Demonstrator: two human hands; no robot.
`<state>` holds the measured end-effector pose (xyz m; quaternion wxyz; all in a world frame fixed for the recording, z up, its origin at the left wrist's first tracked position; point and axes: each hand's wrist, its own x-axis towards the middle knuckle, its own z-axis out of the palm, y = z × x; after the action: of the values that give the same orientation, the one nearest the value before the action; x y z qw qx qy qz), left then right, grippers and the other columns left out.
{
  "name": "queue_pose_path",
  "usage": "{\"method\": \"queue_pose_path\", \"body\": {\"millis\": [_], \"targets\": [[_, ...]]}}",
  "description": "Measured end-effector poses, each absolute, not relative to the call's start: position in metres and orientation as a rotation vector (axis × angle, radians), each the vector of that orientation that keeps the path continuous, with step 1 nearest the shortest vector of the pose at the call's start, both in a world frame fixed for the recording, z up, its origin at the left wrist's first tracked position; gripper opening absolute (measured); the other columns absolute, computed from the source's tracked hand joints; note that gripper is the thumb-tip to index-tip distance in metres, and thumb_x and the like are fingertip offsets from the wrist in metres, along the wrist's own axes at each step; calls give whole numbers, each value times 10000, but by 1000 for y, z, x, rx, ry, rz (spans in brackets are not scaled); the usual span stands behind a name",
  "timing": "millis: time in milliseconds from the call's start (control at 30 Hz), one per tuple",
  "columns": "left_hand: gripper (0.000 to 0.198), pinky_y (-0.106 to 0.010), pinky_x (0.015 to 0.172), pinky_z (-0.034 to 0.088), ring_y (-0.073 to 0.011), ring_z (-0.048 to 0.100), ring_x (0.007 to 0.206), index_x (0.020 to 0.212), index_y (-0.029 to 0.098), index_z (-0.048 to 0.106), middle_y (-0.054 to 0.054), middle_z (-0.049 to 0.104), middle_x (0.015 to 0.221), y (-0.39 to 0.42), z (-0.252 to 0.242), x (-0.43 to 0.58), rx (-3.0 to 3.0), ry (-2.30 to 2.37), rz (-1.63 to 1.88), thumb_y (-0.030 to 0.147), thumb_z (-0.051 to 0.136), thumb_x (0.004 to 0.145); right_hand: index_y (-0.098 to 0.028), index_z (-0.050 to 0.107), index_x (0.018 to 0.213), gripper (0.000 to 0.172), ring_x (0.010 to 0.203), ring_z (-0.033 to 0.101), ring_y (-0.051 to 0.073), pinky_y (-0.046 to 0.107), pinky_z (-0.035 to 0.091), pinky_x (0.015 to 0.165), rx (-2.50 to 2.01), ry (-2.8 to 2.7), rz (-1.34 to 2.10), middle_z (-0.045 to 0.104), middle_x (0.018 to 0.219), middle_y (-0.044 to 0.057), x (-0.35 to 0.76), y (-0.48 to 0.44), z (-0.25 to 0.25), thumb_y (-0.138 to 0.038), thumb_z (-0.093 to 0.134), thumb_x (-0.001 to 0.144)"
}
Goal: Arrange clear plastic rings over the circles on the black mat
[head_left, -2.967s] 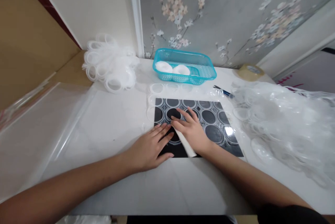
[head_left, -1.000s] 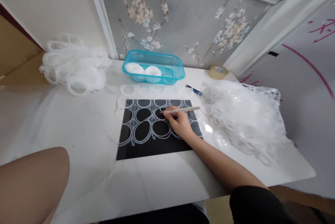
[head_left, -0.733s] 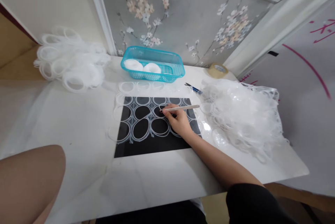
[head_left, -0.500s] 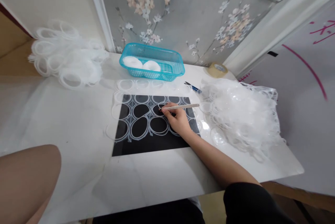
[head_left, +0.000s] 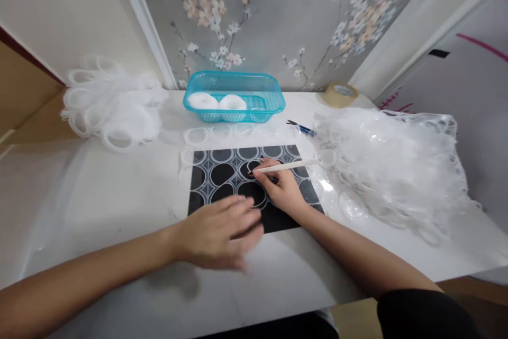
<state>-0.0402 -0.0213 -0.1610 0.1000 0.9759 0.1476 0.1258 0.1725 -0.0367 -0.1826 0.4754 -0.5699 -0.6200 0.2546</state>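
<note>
A clear plastic sheet of joined rings [head_left: 222,172] lies on a black mat [head_left: 281,220] in the middle of the white table [head_left: 119,207]. My right hand [head_left: 280,188] rests on the sheet and pinches a thin white stick-like tool [head_left: 291,166], whose tip touches a ring near the sheet's centre. My left hand [head_left: 220,230] hovers over the mat's near left corner, fingers stretched out and blurred by motion, holding nothing.
A turquoise basket [head_left: 273,98] with white round pieces stands at the back. Heaps of clear plastic rings lie at the back left [head_left: 113,109] and along the right [head_left: 392,164]. A tape roll [head_left: 339,94] and a blue-handled tool [head_left: 301,128] lie behind the mat.
My left arm has come forward from the lower left, bringing its hand over the mat's near corner. The right hand keeps the tool on the same ring. The view has shifted slightly.
</note>
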Motion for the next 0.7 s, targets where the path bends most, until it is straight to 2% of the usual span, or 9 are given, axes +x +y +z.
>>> {"method": "queue_pose_path", "body": {"millis": [133,233,533,700], "targets": [[692,-511,1051,361,-367,373,1307,1288,56,480,-235,445,1372,-11,-168,-40,3023,387,348,618,389,894,-244,691,855,152,1144,557,240,438,393,1031,-1419,-1523,608,713,877,28,169,-38,-178,-284,547,883],[745,-510,1046,368,-384,369,1308,1298,16,458,-268,426,1375,-14,-171,-42,3041,456,324,634,377,889,-248,695,867,158,1179,533,251,467,367,1048,-1459,-1531,634,716,904,33,167,-39,-176,-276,541,887],[575,-428,1006,446,-294,486,1231,1279,51,464,-209,540,1291,-16,-166,-48,2842,403,434,508,424,932,-259,687,927,148,1217,505,272,560,256,1090,-1529,-1582,682,713,905,31,163,-41,-175,-266,545,885],[563,-445,964,476,-320,504,1201,1230,16,509,-246,527,1287,-13,-168,-45,2829,391,468,487,440,930,-260,672,938,131,1222,499,262,544,230,1100,-1559,-1618,659,711,902,19,164,-43,-175,-243,558,874]]}}
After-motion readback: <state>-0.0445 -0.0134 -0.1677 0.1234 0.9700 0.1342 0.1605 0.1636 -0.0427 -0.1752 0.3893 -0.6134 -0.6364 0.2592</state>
